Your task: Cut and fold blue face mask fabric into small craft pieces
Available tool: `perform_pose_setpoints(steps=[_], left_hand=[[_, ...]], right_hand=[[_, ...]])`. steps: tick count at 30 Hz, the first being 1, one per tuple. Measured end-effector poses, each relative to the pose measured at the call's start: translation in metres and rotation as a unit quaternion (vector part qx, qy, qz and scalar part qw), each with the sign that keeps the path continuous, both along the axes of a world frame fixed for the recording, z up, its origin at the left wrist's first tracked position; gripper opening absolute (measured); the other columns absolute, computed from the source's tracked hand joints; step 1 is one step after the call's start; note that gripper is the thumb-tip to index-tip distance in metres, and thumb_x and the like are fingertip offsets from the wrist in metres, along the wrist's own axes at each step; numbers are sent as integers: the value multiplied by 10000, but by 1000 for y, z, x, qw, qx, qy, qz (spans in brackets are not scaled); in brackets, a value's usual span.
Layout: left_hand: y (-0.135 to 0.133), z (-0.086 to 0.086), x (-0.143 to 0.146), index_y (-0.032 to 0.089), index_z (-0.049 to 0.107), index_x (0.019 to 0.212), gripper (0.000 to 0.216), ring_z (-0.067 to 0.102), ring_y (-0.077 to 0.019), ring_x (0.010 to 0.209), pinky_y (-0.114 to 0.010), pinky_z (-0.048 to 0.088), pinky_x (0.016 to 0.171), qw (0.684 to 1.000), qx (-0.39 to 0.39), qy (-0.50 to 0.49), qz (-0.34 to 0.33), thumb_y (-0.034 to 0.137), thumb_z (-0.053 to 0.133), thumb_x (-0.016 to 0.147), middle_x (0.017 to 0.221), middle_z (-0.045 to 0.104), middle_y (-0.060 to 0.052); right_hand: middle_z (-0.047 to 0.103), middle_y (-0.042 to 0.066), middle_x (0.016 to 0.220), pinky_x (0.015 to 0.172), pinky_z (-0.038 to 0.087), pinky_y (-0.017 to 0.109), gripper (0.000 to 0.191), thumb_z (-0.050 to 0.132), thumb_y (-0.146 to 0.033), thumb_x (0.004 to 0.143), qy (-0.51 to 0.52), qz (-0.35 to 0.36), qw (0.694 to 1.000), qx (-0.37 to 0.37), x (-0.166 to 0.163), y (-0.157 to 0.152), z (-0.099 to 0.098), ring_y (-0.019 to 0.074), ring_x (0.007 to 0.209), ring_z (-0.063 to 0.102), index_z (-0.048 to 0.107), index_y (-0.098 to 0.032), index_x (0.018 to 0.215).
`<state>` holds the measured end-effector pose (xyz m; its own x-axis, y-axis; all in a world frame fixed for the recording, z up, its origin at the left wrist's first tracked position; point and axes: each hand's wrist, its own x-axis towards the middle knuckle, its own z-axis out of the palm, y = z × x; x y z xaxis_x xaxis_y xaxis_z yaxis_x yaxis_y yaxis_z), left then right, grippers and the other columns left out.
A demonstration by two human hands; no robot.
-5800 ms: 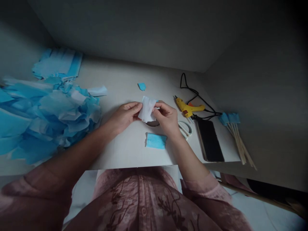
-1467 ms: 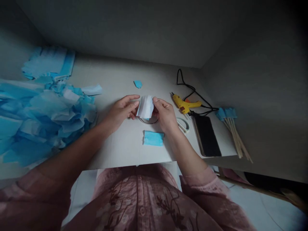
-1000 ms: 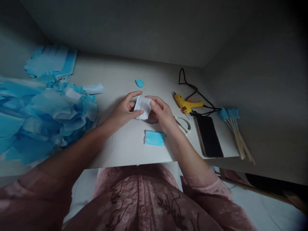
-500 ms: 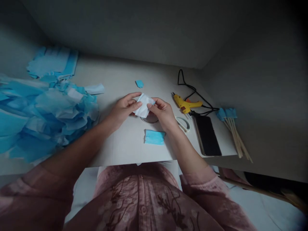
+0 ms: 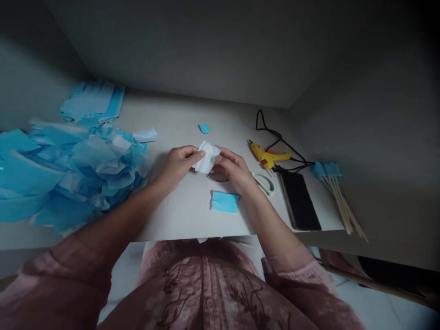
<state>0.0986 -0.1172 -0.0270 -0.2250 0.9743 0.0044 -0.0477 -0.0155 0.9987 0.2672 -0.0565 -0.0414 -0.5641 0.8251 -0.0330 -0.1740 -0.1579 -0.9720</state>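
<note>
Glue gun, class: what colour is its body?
The glue gun body is yellow; see the head view.

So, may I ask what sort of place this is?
Probably a craft corner, though whether at home I cannot tell: a yellow glue gun, a heap of blue and white scraps, and blue-tipped sticks suggest it.

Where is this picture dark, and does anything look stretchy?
In the head view, the back wall is dim, top-right corner nearly black; same view, soft shadow beside the left hand; same view, the left sleeve seems stretched.
</note>
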Motion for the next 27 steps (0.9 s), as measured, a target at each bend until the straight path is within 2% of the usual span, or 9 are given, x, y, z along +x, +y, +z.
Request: perform_pose_setpoints(steps=[3, 6, 8, 10, 13, 18, 22, 25, 27], left_hand=[[-2, 0, 0, 174, 613, 631, 354, 433, -108, 568, -261, 332, 540, 1000, 14, 24, -2, 467, 765, 760, 600, 497, 25], [-2, -2, 0, 172, 625, 635, 348, 438, -106, 576, -256, 332, 544, 999, 19, 37, -13, 463, 774, 755, 607, 507, 25], [0, -3, -1, 167, 649, 661, 331, 458, -105, 582, -250, 348, 548, 999, 18, 34, -12, 461, 777, 746, 621, 541, 21], [1, -4, -1, 164, 655, 670, 329, 472, -105, 580, -245, 369, 549, 1000, 14, 21, -2, 462, 777, 736, 616, 558, 19], [4, -5, -1, 162, 630, 651, 337, 470, -99, 563, -237, 387, 539, 1000, 6, 6, 13, 456, 780, 719, 593, 541, 27], [4, -4, -2, 164, 626, 663, 322, 465, -98, 557, -229, 385, 528, 999, -9, 11, 30, 441, 779, 719, 580, 513, 36], [5, -5, -6, 163, 657, 697, 299, 475, -105, 585, -233, 366, 532, 999, -6, 16, 30, 435, 770, 747, 620, 554, 16], [6, -6, -6, 155, 683, 770, 340, 493, -107, 608, -234, 385, 551, 999, -2, -51, 3, 477, 790, 744, 673, 594, 1], [6, -8, -3, 149, 678, 798, 395, 507, -112, 629, -239, 408, 570, 992, 12, -117, -38, 524, 790, 745, 702, 608, -10]], right_hand=[[690, 18, 957, 762, 568, 304, 574, 814, -514, 748, -10, 5, 1000, -1, -1, -1, 2, 161, 854, 630, 678, -243, 1236], [680, -9, 898, 726, 529, 275, 650, 882, -449, 670, -24, -6, 1000, 19, -2, -1, 2, 140, 797, 609, 658, -251, 1247], [672, -18, 842, 689, 494, 260, 539, 892, -442, 647, -27, -2, 999, 23, -2, -1, 0, 122, 738, 588, 699, -227, 1102], [636, -23, 731, 614, 427, 244, 394, 865, -488, 667, -48, 1, 998, 29, -2, 0, -1, 101, 648, 536, 695, -189, 859], [562, -36, 610, 557, 325, 240, 444, 830, -553, 681, -85, -15, 995, 48, -2, 1, -1, 85, 572, 454, 598, -175, 662], [534, -46, 579, 563, 302, 244, 472, 801, -593, 688, -94, -33, 993, 64, -1, -1, 5, 92, 557, 426, 562, -188, 657], [559, -37, 589, 581, 312, 245, 430, 789, -562, 716, -92, -31, 992, 76, -1, -3, 8, 103, 574, 441, 577, -191, 662], [572, -33, 590, 601, 331, 250, 404, 791, -542, 721, -85, -32, 993, 78, -1, -3, 7, 110, 584, 461, 594, -192, 672], [576, -33, 590, 620, 355, 256, 399, 786, -544, 724, -78, -41, 994, 71, 0, -2, 7, 118, 593, 479, 593, -198, 675]])
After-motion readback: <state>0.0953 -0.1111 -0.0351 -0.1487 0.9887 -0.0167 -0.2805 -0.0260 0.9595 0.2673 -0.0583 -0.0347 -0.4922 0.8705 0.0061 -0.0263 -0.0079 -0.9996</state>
